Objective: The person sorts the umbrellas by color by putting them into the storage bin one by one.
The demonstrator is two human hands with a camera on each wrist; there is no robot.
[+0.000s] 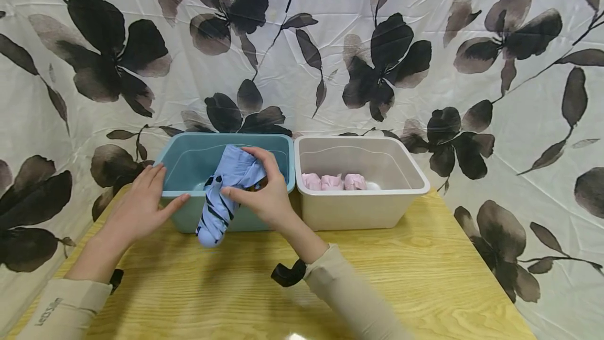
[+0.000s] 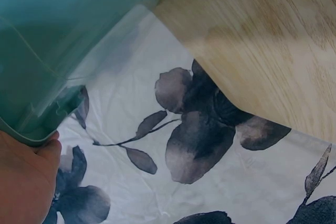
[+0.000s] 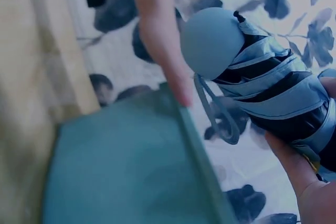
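A folded light-blue umbrella [image 1: 238, 168] with black stripes is held by my right hand [image 1: 269, 195], thumb on the near side and fingers over the far side. It slants across the front rim of the teal bin [image 1: 181, 219], its rounded end pointing down towards me. The right wrist view shows that smooth round end of the umbrella [image 3: 212, 43] and a thin wrist loop [image 3: 223, 119] hanging from it. My left hand [image 1: 141, 206] rests on the bin's left front corner, fingers extended and thumb spread along the rim. Much of the bin's inside is hidden behind the umbrella.
Right beside the teal bin stands a white bin [image 1: 358, 211]. Inside it sit three small pink wrapped bundles [image 1: 332, 182] in a row. Both bins stand on a wooden table [image 1: 401, 266], backed by a flower-printed cloth [image 1: 302, 104].
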